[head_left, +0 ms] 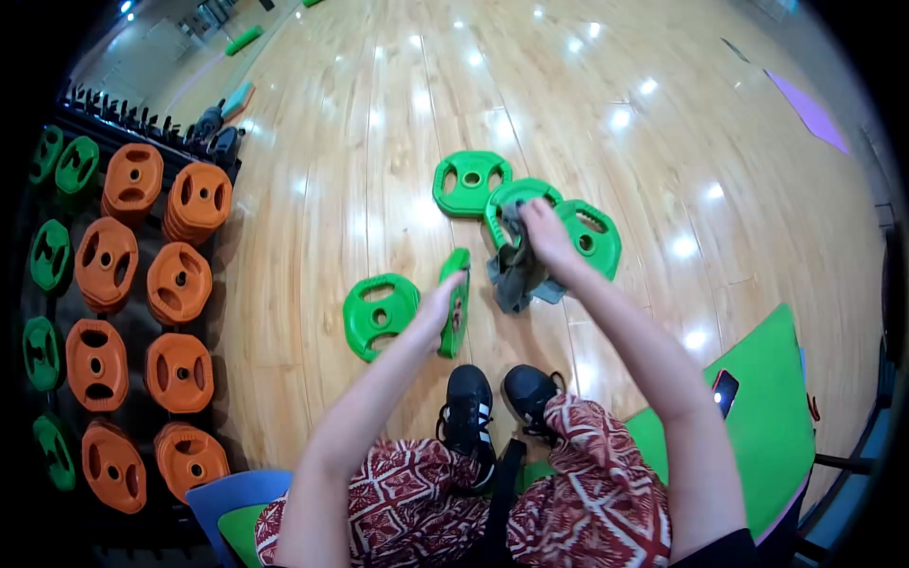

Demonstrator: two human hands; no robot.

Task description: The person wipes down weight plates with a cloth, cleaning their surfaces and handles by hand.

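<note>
My left hand [438,308] grips a green weight plate [456,322], held on edge above the wood floor. Another green plate [360,319] lies flat just left of it. In my right hand [547,232] is a bunched grey cloth [516,272], which hangs down over part of a green plate [507,194]. That plate touches or overlaps a green plate [606,246] on its right and sits close to a further green plate [454,194] at its upper left.
A rack on the left carries stacked orange plates [112,260] and green plates [49,254], with dumbbells [123,112] above. At the right a phone [725,390] lies on a green mat [772,417]. Black shoes [466,407] stand below my hands.
</note>
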